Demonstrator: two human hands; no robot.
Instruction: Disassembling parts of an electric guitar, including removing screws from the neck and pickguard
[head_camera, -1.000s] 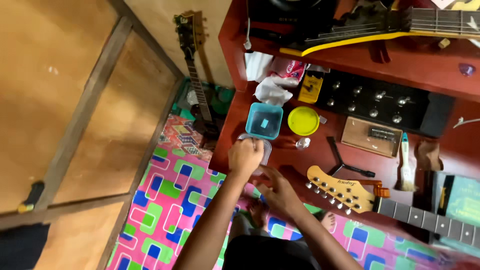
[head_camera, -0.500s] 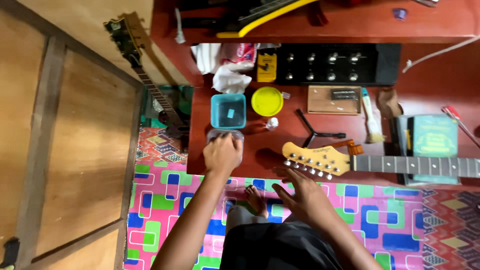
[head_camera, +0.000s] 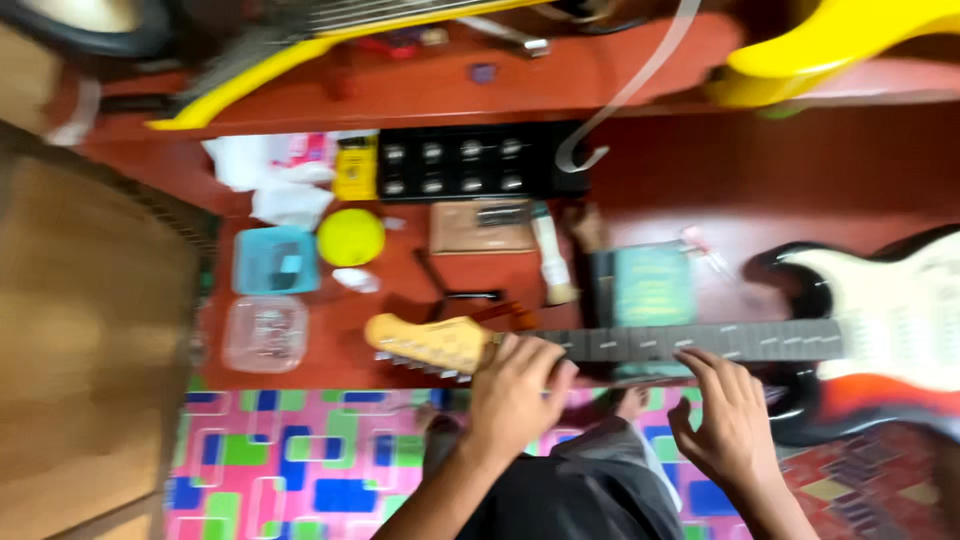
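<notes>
An electric guitar lies across the red table, its pale wooden headstock (head_camera: 425, 343) to the left and its white and red body (head_camera: 890, 330) at the right. My left hand (head_camera: 515, 385) rests on the neck right beside the headstock, fingers curled over it. My right hand (head_camera: 725, 420) sits further along the dark fretboard (head_camera: 640, 342), fingertips touching its near edge. The frame is blurred by motion.
Left of the headstock sit a clear plastic box (head_camera: 265, 333), a blue box (head_camera: 275, 260) and a yellow lid (head_camera: 350, 237). Behind are a black panel with knobs (head_camera: 465, 165), a teal booklet (head_camera: 650, 285), crumpled tissue (head_camera: 290, 200). A yellow guitar (head_camera: 840, 40) lies on the upper shelf. A patterned mat (head_camera: 300, 465) covers the floor.
The view swung right. My left hand left the clear box and moved onto the guitar neck by the headstock. My right hand rose from my lap onto the fretboard.
</notes>
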